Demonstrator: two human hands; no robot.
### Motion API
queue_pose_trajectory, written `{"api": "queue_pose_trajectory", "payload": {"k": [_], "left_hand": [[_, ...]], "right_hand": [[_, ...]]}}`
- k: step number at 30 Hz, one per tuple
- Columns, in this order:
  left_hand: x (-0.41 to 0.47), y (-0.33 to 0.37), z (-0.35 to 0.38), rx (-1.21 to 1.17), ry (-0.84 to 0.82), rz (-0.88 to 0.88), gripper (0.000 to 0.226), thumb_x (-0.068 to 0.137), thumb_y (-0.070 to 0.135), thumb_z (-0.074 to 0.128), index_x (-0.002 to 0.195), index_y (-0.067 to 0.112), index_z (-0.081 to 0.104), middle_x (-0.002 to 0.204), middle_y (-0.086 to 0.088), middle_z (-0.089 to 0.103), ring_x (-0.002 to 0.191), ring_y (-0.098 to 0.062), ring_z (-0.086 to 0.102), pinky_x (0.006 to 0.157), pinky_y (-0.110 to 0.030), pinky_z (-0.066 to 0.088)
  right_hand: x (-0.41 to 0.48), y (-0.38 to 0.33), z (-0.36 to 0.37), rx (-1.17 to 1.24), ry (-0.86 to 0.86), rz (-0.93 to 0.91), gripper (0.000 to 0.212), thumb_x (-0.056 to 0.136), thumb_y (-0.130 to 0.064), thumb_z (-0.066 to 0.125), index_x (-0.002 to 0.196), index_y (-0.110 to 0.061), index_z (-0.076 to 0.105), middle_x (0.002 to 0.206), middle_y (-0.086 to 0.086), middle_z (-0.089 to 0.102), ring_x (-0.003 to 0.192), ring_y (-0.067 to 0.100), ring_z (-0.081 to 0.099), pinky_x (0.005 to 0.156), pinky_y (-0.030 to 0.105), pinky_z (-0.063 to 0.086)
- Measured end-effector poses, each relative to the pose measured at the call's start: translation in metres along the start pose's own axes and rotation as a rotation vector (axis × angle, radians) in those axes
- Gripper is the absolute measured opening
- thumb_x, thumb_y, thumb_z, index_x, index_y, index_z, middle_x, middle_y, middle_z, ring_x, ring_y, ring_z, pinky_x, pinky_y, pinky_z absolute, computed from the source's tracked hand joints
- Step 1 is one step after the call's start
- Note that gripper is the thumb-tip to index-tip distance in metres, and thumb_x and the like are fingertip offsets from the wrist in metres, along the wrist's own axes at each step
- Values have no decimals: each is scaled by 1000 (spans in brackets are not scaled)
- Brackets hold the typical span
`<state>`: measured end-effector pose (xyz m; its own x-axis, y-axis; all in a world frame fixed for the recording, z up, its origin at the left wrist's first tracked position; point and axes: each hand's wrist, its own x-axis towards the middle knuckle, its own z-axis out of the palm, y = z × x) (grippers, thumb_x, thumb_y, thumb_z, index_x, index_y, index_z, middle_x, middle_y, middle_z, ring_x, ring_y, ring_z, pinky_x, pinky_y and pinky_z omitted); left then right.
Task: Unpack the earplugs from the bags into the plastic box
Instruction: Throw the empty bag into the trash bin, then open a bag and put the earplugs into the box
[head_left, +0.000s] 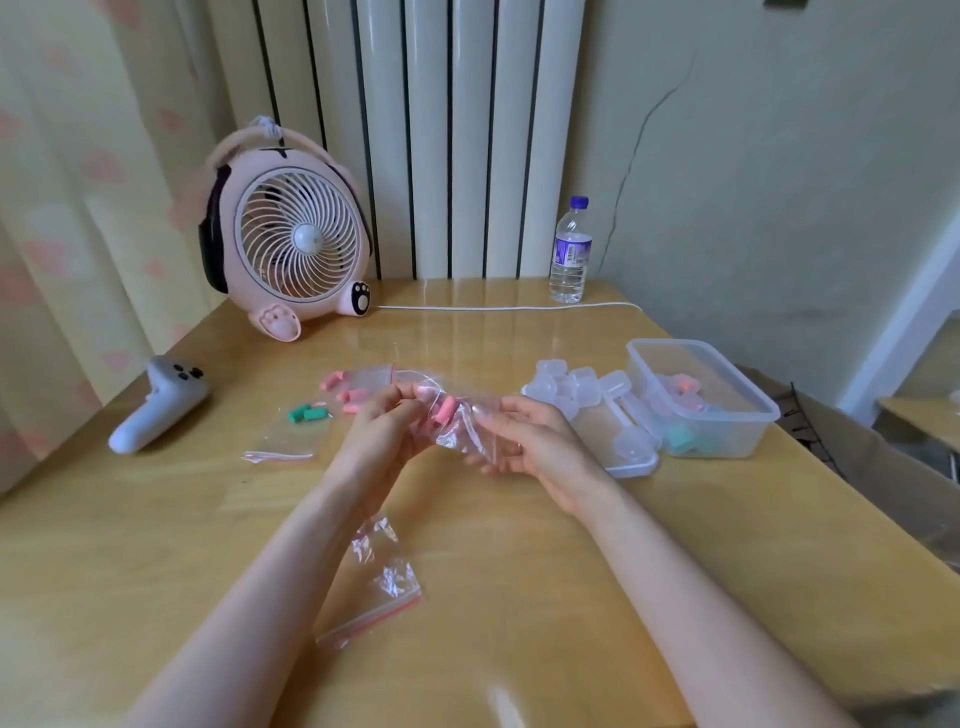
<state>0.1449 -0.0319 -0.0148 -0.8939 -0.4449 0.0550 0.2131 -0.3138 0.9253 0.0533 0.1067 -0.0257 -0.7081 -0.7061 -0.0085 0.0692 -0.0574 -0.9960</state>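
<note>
Pinching a clear bag (457, 423) between left hand (382, 431) and right hand (524, 441), pink earplugs (445, 410) inside, above the table (519, 597); box (701, 397) to the right, holding earplugs.

The contents of the plastic box (748, 415) are blurred behind its cloudy wall; only pink and teal shapes can be seen. The left hand (382, 431) covers a part of the clear bag (457, 426), and its opening is not visible. The small clear cases (576, 387) overlap, so their number is unclear
</note>
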Motion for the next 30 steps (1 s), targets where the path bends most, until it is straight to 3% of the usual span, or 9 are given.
{"api": "queue_pose_trajectory", "payload": {"k": [4, 7, 9, 11, 13, 15, 19, 24, 30], "left_hand": [[0, -2, -3, 190, 30, 27, 16, 91, -6, 41, 93, 7, 50, 73, -1, 68, 67, -9, 62, 70, -22, 54], [-1, 1, -4, 291, 78, 55, 23, 93, 5, 31, 92, 13, 52, 74, -6, 70, 77, -17, 66, 81, -31, 50], [-4, 4, -3, 335, 40, 25, 27, 98, 23, 31, 94, 14, 56, 72, -5, 72, 79, -16, 68, 86, -31, 49], [-6, 3, -2, 448, 2, 9, 27, 94, 36, 46, 95, 14, 63, 78, -5, 73, 76, -13, 67, 84, -30, 50], [-9, -2, 2, 551, -46, 58, 24, 84, 35, 61, 91, 13, 67, 80, -3, 71, 73, -9, 64, 77, -23, 51], [-10, -5, 4, 595, -80, 101, 17, 83, 22, 65, 89, 7, 69, 71, 2, 67, 62, -1, 58, 64, -11, 44], [-7, -6, 2, 619, -78, 145, 9, 85, 7, 63, 85, 2, 70, 53, 11, 62, 49, 5, 50, 51, -6, 37], [-5, -6, -1, 505, -35, 120, 16, 83, 13, 66, 82, -3, 66, 59, 7, 66, 53, 0, 51, 52, -8, 37], [-4, -7, -2, 383, -14, 75, 32, 76, 7, 71, 57, 12, 46, 49, 6, 51, 44, -3, 40, 56, -22, 31]], "right_hand": [[-1, -3, -6, 28, 168, -36, 4, 86, -4, 63, 88, -8, 62, 68, 5, 67, 48, 13, 57, 45, 21, 46], [-2, -5, -8, -87, 236, -132, 5, 90, -9, 60, 90, -5, 63, 65, 4, 60, 34, 9, 47, 35, 18, 32], [-2, -5, -6, -203, 190, -222, 13, 91, -6, 58, 97, -9, 70, 64, -5, 58, 38, 1, 45, 37, 15, 30], [-5, -6, -3, -314, 71, -279, 26, 92, 0, 55, 105, -15, 71, 70, -13, 56, 48, -4, 48, 45, 12, 33], [-7, -6, 0, -372, -46, -266, 37, 89, 8, 53, 118, -12, 65, 79, -7, 54, 54, -7, 50, 48, 9, 35], [-7, -5, 2, -396, -81, -237, 46, 83, 12, 59, 123, -12, 60, 78, 0, 56, 51, -4, 51, 45, 13, 38], [-5, -6, -1, -324, -8, -216, 32, 78, 9, 68, 103, -11, 61, 75, 7, 51, 48, 5, 54, 47, 21, 48], [-3, -7, -6, -222, 54, -261, 24, 80, 10, 64, 91, -11, 65, 71, 6, 59, 60, 11, 61, 54, 21, 51], [-5, -9, -4, -197, -67, -273, 26, 78, 11, 66, 86, -13, 63, 79, 4, 62, 68, 14, 57, 60, 21, 51]]}}
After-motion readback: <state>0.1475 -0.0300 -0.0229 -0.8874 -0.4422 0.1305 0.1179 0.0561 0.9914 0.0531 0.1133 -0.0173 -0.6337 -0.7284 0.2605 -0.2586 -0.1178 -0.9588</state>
